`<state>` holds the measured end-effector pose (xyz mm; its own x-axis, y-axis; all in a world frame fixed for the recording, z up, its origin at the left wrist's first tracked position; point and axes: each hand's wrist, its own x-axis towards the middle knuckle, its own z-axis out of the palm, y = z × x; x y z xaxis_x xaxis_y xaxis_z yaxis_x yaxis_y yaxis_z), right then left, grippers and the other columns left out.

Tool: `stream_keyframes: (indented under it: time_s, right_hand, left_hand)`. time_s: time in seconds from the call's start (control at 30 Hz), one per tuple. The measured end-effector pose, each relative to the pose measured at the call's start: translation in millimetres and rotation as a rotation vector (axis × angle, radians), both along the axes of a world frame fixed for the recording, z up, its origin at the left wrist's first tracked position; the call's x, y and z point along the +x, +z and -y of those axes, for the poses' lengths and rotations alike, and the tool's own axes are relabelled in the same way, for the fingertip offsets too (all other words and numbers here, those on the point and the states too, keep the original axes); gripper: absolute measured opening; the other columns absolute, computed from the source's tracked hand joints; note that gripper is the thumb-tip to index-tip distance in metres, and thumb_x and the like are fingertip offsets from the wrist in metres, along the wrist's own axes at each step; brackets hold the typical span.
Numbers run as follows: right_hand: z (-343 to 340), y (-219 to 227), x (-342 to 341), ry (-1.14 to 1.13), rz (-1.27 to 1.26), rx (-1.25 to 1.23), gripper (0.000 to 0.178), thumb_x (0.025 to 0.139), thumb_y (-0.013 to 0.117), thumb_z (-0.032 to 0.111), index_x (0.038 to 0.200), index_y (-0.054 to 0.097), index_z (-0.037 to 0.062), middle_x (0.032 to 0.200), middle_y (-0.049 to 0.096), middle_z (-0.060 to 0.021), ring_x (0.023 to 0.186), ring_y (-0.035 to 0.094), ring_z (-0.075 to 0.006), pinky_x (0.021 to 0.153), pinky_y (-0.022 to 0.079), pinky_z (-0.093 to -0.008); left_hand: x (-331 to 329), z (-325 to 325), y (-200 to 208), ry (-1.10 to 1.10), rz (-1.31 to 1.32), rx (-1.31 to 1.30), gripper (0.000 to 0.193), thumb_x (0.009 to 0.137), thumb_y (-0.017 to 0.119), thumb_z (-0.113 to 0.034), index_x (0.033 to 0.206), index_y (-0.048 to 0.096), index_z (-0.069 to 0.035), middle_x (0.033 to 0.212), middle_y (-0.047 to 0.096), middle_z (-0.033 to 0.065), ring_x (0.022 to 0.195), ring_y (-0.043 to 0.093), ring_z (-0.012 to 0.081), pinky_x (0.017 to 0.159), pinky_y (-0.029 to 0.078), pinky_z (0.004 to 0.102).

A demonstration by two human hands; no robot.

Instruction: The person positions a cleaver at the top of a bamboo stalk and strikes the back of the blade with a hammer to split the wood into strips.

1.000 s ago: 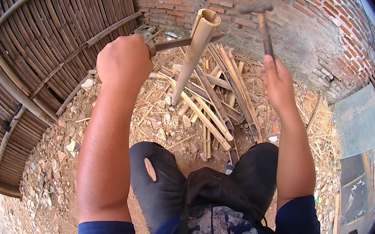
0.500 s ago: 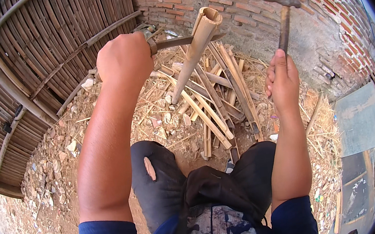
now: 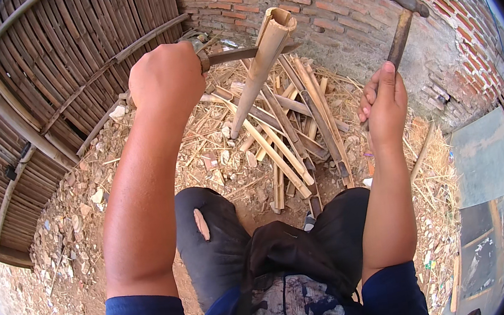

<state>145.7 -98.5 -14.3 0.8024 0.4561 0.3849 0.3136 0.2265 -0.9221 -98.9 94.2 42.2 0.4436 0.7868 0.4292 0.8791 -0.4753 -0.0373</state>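
My left hand (image 3: 166,77) is closed round the handle of a machete (image 3: 234,55). Its dark blade runs level to the right and is sunk in a bamboo pole (image 3: 258,73), with the tip showing beyond the far side. The pole stands tilted on the ground, its hollow, split top leaning up and to the right. Over on the right, my right hand (image 3: 385,102) grips the wooden handle of a hammer (image 3: 400,31). The dark metal hammer head is raised, well apart from the blade and the pole.
Split bamboo strips (image 3: 291,147) lie in a pile in front of my knees. A slatted bamboo wall (image 3: 85,58) bounds the left, a brick wall (image 3: 335,11) the back and right. Grey sheets (image 3: 484,159) stand at the right. Stones and straw litter the ground.
My right hand has swung the hammer up and to the right, away from the pole. The left hand, machete and bamboo pole have barely shifted.
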Motion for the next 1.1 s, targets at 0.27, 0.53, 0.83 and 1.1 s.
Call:
stream_keyframes:
  time_s: [0.27,0.53,0.83,1.1]
  right_hand:
    - [-16.1,-24.8,13.8,0.04,0.435,-0.51,0.049,0.11,0.046,0.05,0.104,0.058,0.0026,0.07,0.055,-0.0047,0.069,0.058,-0.0191,0.067,0.049,-0.0426]
    - [-23.4,-42.8,-7.6,-0.16,0.423,-0.297,0.049,0.11,0.048,0.049,0.108,0.058,0.0004,0.071,0.059,-0.0099,0.068,0.06,-0.0241,0.064,0.049,-0.0441]
    - [-0.1,1.3,2.8,0.017,0.0,-0.204,0.049,0.108,0.053,0.047,0.1,0.057,-0.0012,0.071,0.06,-0.012,0.068,0.062,-0.0271,0.068,0.05,-0.0473]
    - [-30.4,-47.9,8.7,0.066,0.518,-0.657,0.047,0.109,0.051,0.049,0.095,0.058,0.0038,0.066,0.055,-0.0022,0.06,0.055,-0.0155,0.059,0.045,-0.0366]
  left_hand:
    - [1.2,-0.1,5.3,0.027,0.0,-0.016,0.033,0.088,0.08,-0.039,0.108,0.073,-0.013,0.096,0.076,0.0092,0.096,0.074,0.031,0.083,0.058,0.0444]
    - [5.2,0.8,3.8,0.002,-0.011,0.029,0.032,0.087,0.08,-0.039,0.105,0.073,-0.013,0.097,0.076,0.0096,0.097,0.074,0.0307,0.083,0.058,0.0452]
    - [-11.8,-6.5,6.6,0.038,0.003,0.013,0.033,0.087,0.08,-0.042,0.105,0.073,-0.014,0.094,0.075,0.0077,0.095,0.073,0.0297,0.082,0.058,0.0448]
    - [-10.0,-10.7,6.7,0.068,-0.025,0.034,0.034,0.087,0.08,-0.041,0.105,0.073,-0.013,0.097,0.076,0.0081,0.096,0.073,0.03,0.083,0.058,0.0447]
